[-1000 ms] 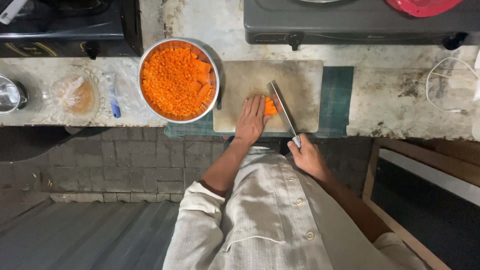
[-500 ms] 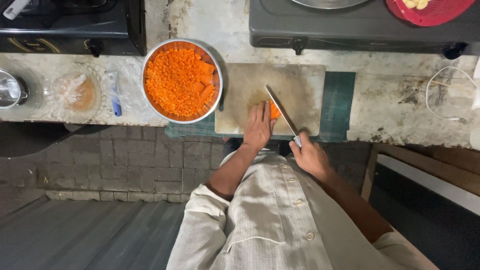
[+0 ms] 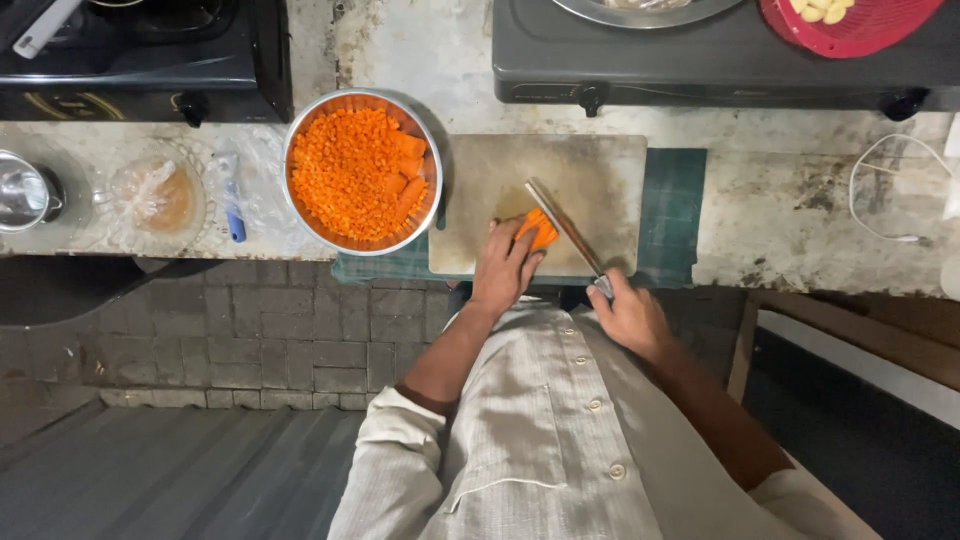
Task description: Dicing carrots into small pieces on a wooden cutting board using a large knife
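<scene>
On a pale cutting board (image 3: 590, 170) lies an orange carrot piece (image 3: 537, 229). My left hand (image 3: 505, 267) presses down on it with the fingers curled over its near side. My right hand (image 3: 628, 315) grips the handle of a knife (image 3: 563, 228), whose blade rests against the right side of the carrot. To the left of the board stands a round steel bowl (image 3: 295, 190) filled with finely diced carrot and a few larger chunks.
A green mat (image 3: 675, 200) lies under the board on the stained counter. Black stoves (image 3: 140, 70) (image 3: 720, 65) sit behind, with a red basket (image 3: 850, 25). A clear bag (image 3: 150, 195), a blue tool (image 3: 233, 215), a steel pot (image 3: 25, 190) and a white cable (image 3: 890, 190) are around.
The view has shifted slightly. My hands and the knife stay on the carrot at the board's near edge, with the blade working against it.
</scene>
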